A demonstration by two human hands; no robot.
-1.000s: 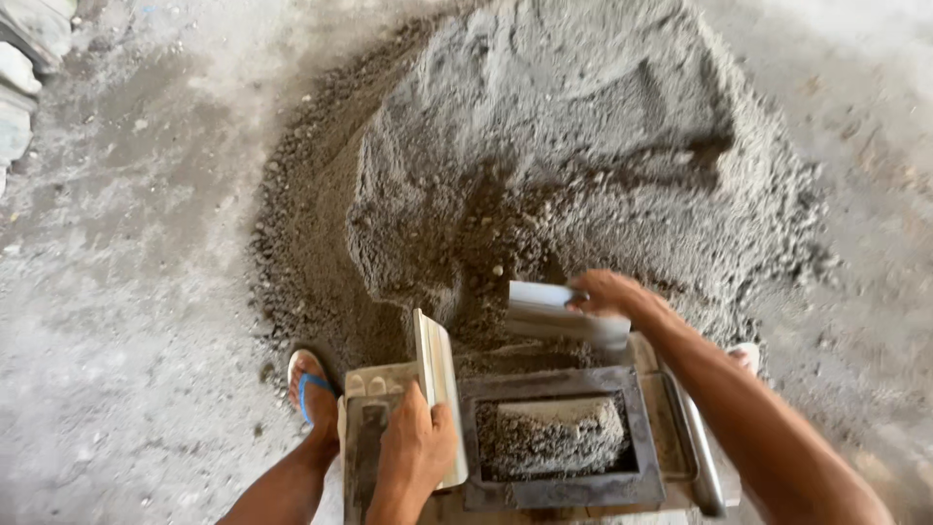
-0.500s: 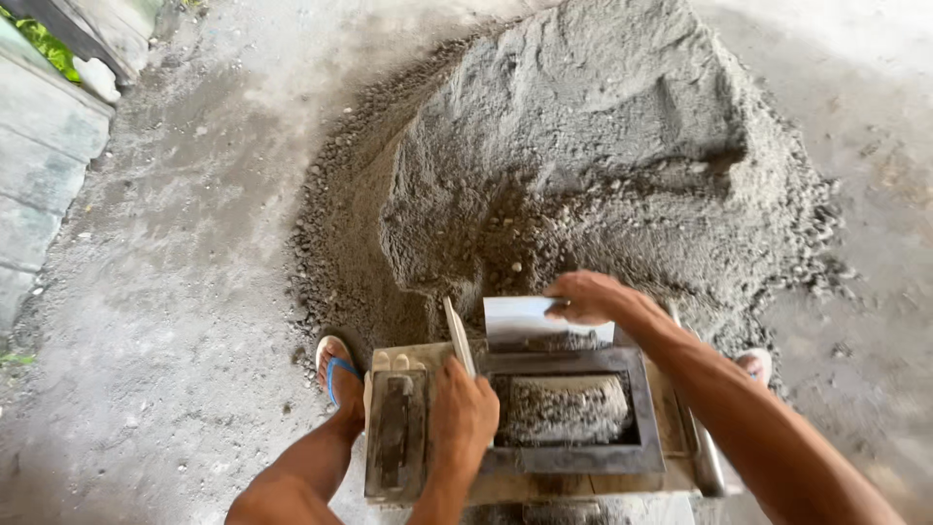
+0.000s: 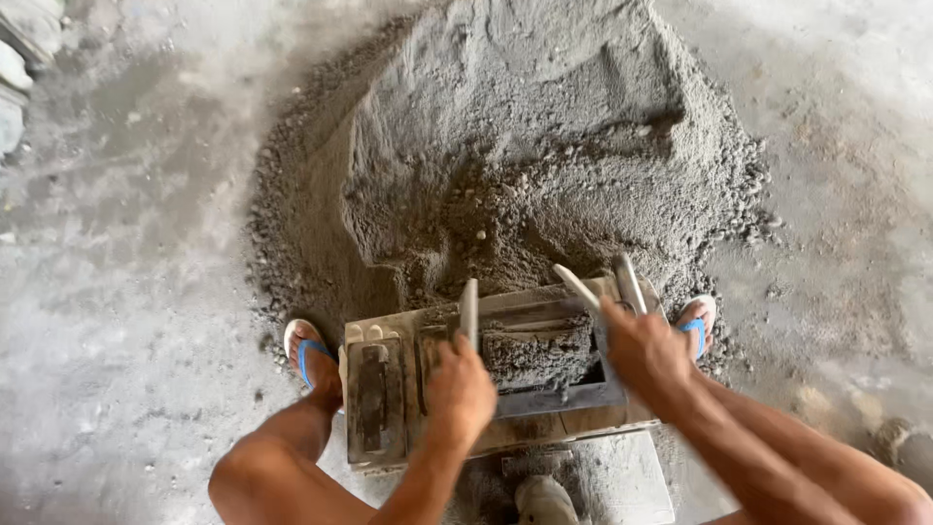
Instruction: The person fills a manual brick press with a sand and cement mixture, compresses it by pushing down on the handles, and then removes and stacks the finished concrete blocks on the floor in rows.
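Seen from above, a metal block mould [image 3: 505, 389] on the concrete floor [image 3: 126, 292], right at the foot of a large grey heap of damp cement mix [image 3: 525, 146]. Left hand [image 3: 459, 389] closed around the lower end of a flat board [image 3: 468, 309] standing on edge at the left side of the mould's filled cavity. Right hand [image 3: 643, 352] clenched over the mould's right rim, gripping a pale flat strip [image 3: 577, 286] that sticks up and away toward the heap; just beside it, a rounded metal handle [image 3: 629, 282], grip on that one unclear. Cavity between the two hands packed with dark, coarse mix [image 3: 537, 355], roughly level with the rim. On the mould's left flank, a narrow rectangular recess [image 3: 373, 399] crusted with grey residue. Bare feet in blue-strapped sandals planted either side: left foot [image 3: 311, 362] near the left corner, right foot [image 3: 696, 325] partly hidden behind the right wrist.
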